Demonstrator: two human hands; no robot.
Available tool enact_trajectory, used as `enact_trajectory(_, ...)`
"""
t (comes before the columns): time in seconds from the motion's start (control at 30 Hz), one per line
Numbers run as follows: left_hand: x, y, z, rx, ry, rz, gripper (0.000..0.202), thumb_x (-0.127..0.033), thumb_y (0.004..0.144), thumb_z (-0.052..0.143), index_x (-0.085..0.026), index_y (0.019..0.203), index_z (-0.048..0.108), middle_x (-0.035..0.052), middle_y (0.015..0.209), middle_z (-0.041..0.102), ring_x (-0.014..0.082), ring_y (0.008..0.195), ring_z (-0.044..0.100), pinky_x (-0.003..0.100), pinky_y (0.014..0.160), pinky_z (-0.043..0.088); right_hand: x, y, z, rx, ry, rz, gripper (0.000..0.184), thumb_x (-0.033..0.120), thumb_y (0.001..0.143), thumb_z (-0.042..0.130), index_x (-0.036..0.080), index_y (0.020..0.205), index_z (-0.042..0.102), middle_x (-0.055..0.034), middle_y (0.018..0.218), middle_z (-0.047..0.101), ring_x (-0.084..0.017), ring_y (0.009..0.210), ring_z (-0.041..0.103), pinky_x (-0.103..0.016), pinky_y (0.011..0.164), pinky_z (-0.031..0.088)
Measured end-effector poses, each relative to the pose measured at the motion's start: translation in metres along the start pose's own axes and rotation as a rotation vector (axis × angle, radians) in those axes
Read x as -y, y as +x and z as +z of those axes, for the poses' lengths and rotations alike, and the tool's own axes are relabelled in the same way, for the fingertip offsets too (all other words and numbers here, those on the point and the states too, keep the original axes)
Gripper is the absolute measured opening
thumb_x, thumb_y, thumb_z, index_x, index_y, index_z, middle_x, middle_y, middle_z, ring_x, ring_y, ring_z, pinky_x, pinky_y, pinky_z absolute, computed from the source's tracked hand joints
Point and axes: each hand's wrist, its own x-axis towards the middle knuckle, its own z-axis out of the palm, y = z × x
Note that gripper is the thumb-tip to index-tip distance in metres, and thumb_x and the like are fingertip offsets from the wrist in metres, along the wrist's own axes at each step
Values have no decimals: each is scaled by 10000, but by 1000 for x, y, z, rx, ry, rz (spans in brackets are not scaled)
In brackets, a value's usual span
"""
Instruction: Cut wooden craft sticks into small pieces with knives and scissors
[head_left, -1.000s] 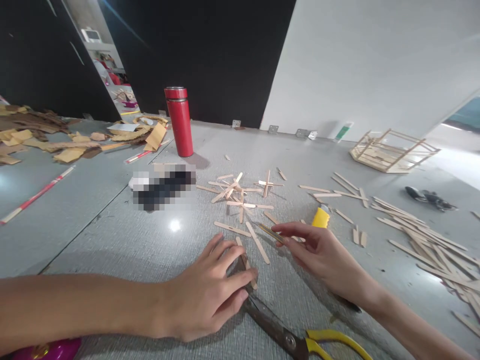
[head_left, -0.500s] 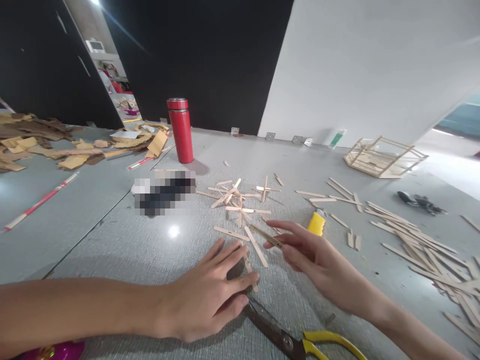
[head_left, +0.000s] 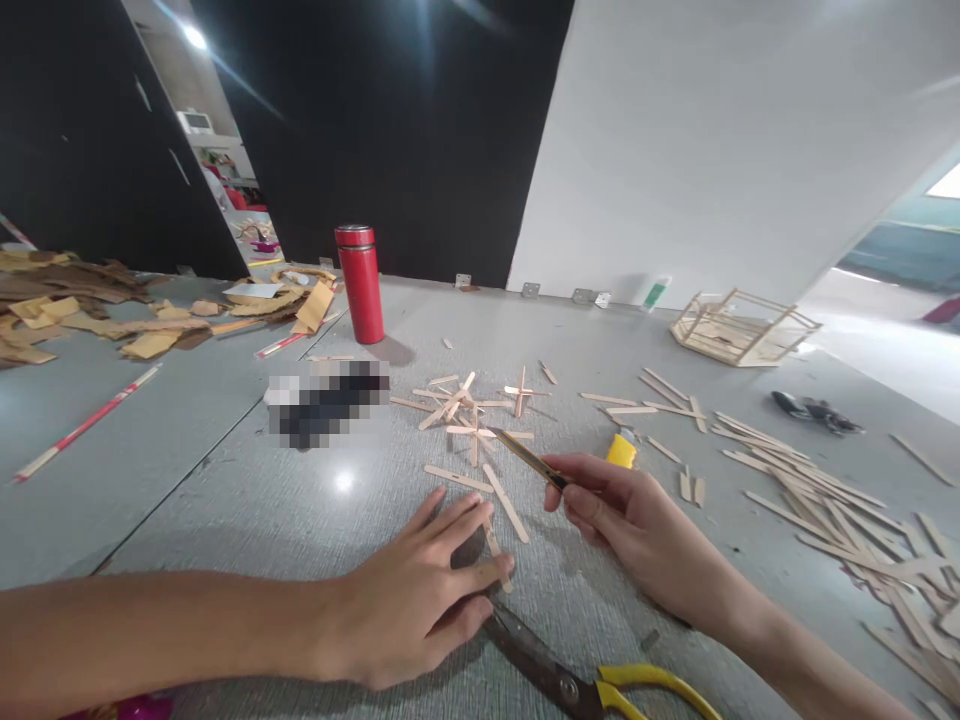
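Note:
My left hand (head_left: 420, 590) lies spread and flat on the table, its fingertips on a wooden craft stick (head_left: 496, 548) that is partly hidden beneath them. Close to its thumb are scissors (head_left: 551, 670) with yellow handles and dark blades. My right hand (head_left: 622, 510) grips a slim craft knife (head_left: 531, 458), its tip pointing up and left above the table. Ahead of the hands, two loose sticks (head_left: 506, 503) lie near a cluster of crossed sticks (head_left: 459, 400). A smaller crossed piece (head_left: 520, 392) stands just right of the cluster.
Right of my right hand are a yellow-handled tool (head_left: 621, 450) and a heap of craft sticks (head_left: 862, 530). Farther back stand a stick frame (head_left: 746, 330), a white-green tube (head_left: 656, 292) and a red flask (head_left: 361, 290). Torn cardboard (head_left: 150, 315) lies far left.
My right hand has lifted a little and turned the craft knife, which now shows more of its length. My left hand stays on the stick. The view has shifted slightly.

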Motion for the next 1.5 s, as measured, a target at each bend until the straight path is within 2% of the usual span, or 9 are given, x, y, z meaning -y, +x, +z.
enact_trajectory(0.17, 2, -2, 0, 5, -37, 12, 493, -356, 1068, 517, -265, 1552, 489, 158, 1703, 271, 383, 1578, 223, 644, 1241, 284, 7, -5, -3, -33, 116, -15, 453, 495, 1014, 583, 282, 1412, 546, -15, 898, 660, -92, 532, 435, -219, 450, 419)
enact_trajectory(0.37, 3, -2, -3, 54, -49, 32, 499, -397, 1093, 448, -276, 1578, 451, 182, 1709, 227, 400, 1582, 165, 687, 1233, 246, 8, -5, -6, -229, -60, -148, 527, 499, 691, 915, 250, 1093, 685, -16, 801, 657, -193, 708, 645, -292, 600, 580)
enact_trajectory(0.53, 3, -1, -8, 90, -69, 55, 512, -414, 1093, 444, -273, 1585, 438, 206, 1703, 222, 420, 1575, 170, 725, 1221, 218, -6, -9, 5, -501, -433, -279, 232, 411, 958, 677, 261, 793, 614, 9, 654, 630, -139, 524, 562, -261, 496, 497)
enact_trajectory(0.67, 3, -1, -7, 91, -69, 63, 521, -416, 1090, 456, -271, 1589, 426, 214, 1701, 225, 428, 1574, 169, 739, 1214, 216, -6, -11, 11, -267, -245, -158, 282, 480, 1035, 538, 255, 982, 700, 7, 624, 656, -141, 457, 566, -249, 397, 460)
enact_trajectory(0.83, 2, -3, -5, 67, -62, 64, 498, -378, 1088, 461, -264, 1573, 447, 201, 1698, 252, 421, 1579, 173, 729, 1221, 216, -6, -12, 23, -194, -279, -154, 324, 435, 956, 701, 228, 721, 617, 24, 607, 588, -114, 515, 513, -235, 456, 435)
enact_trajectory(1.0, 3, 0, -6, 83, -64, 66, 539, -370, 1092, 447, -283, 1618, 363, 197, 1704, 234, 420, 1583, 169, 743, 1216, 200, -19, -12, 37, -50, 11, 8, 308, 500, 1042, 548, 225, 994, 679, -14, 733, 722, -137, 534, 635, -262, 505, 553)
enact_trajectory(1.1, 3, 1, -7, 121, -69, 65, 535, -400, 1105, 400, -270, 1621, 354, 203, 1712, 197, 410, 1593, 113, 733, 1230, 163, -26, -10, 42, -95, -107, -31, 374, 498, 1000, 634, 216, 755, 632, 25, 565, 616, -109, 475, 566, -222, 449, 463)
enact_trajectory(1.23, 2, 2, -8, 132, -78, 56, 551, -422, 1101, 394, -257, 1623, 337, 204, 1716, 186, 432, 1590, 111, 758, 1218, 150, -29, -4, 46, -46, 2, 30, 342, 521, 1033, 566, 224, 881, 638, 15, 631, 692, -122, 474, 609, -235, 459, 497)
enact_trajectory(1.5, 2, 3, -6, 144, -79, 82, 610, -472, 1101, 372, -247, 1654, 251, 224, 1719, 135, 440, 1590, 72, 776, 1206, 139, -30, -1, 53, -113, -191, -45, 417, 458, 1020, 605, 232, 675, 539, 61, 496, 572, -104, 455, 532, -223, 473, 433)
